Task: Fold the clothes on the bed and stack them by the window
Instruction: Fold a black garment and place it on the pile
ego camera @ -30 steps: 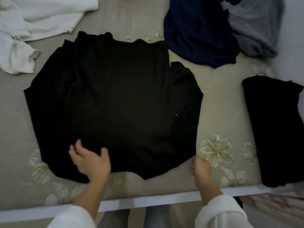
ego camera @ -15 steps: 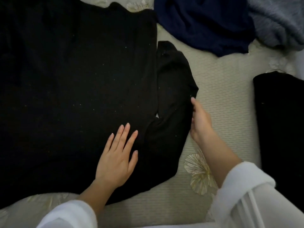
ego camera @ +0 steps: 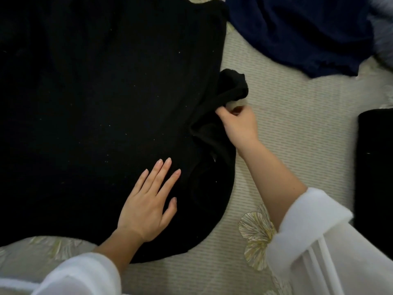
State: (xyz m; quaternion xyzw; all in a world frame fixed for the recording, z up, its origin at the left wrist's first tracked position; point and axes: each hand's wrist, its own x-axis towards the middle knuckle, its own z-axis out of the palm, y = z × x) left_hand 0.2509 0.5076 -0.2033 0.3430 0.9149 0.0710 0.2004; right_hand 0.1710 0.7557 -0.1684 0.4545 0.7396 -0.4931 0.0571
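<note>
A large black garment (ego camera: 95, 103) lies spread over the bed and fills the left and middle of the view. My left hand (ego camera: 148, 201) rests flat on its lower right part, fingers straight and spread. My right hand (ego camera: 238, 124) grips the garment's right sleeve (ego camera: 231, 88) and has lifted its bunched edge off the mattress. A folded black piece (ego camera: 376, 177) lies at the right edge of the view.
A navy garment (ego camera: 308, 33) lies crumpled at the top right, with a grey one (ego camera: 385, 28) beside it at the edge. The beige ribbed bedcover (ego camera: 297, 128) with flower prints shows between the clothes.
The view has closed in on the garment's right side. My right hand went from touching the sleeve's edge to gripping and lifting it inward. My left hand stays flat on the cloth.
</note>
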